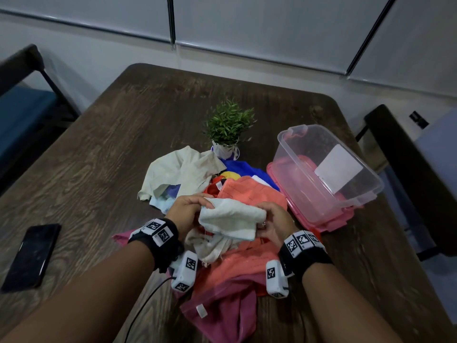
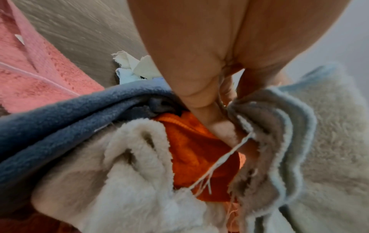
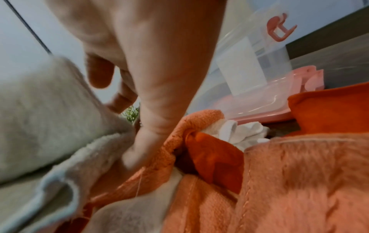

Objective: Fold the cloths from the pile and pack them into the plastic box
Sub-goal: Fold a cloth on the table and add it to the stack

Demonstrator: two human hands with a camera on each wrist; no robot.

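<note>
I hold a cream fleece cloth [image 1: 231,217] with a pale blue hem just above the pile of cloths [image 1: 237,258]. My left hand [image 1: 189,214] pinches its left edge, and my right hand [image 1: 272,222] grips its right side. The left wrist view shows the fluffy cream cloth [image 2: 329,134] bunched at my fingers [image 2: 201,88], over orange and grey-blue cloths. In the right wrist view my thumb [image 3: 147,137] presses on the cream cloth [image 3: 49,116]. The clear plastic box [image 1: 329,169] stands tilted at the right, resting on its pink lid [image 1: 333,224].
A small potted plant [image 1: 228,127] stands behind the pile. A dark phone [image 1: 32,256] lies at the table's left. Beige, blue, salmon and magenta cloths spread over the middle of the wooden table [image 1: 111,134]. Chairs stand at both sides.
</note>
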